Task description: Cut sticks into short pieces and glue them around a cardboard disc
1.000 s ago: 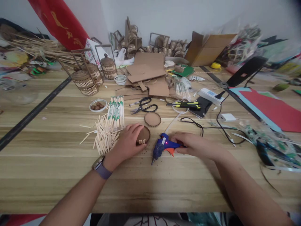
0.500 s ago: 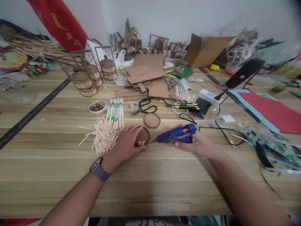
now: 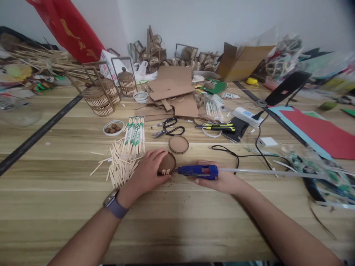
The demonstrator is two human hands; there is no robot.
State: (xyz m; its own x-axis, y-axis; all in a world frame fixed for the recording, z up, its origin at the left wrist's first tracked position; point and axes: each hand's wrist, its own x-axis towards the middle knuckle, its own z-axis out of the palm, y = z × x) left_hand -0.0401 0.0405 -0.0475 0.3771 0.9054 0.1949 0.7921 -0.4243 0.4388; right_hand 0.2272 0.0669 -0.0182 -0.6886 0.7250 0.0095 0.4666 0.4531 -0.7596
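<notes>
My left hand (image 3: 148, 170) is closed around the left side of a round brown cardboard disc (image 3: 168, 161) with a raised rim, lying on the table. Several short pale stick pieces (image 3: 165, 171) stand at its near edge, by my thumb. In my right hand (image 3: 222, 181) is a blue hot glue gun (image 3: 198, 171), held level with its nozzle at the disc's near right edge. A long clear glue stick (image 3: 266, 172) juts from its back. A second round cardboard disc (image 3: 178, 144) lies just behind. Left of my left hand is a pile of cut sticks (image 3: 122, 166).
Wrapped chopsticks (image 3: 135, 135), a dish of brown beads (image 3: 113, 128), scissors (image 3: 169, 128) and a yellow-black cutter (image 3: 216, 127) lie beyond my hands. Cardboard sheets (image 3: 172, 81) and small lidded baskets (image 3: 98, 99) stand farther back. A black cable (image 3: 249, 155) runs at the right.
My right hand has swung the glue gun left and slightly down, levelling it, so its nozzle now meets the disc's edge. My left hand stays on the disc. The view has shifted slightly.
</notes>
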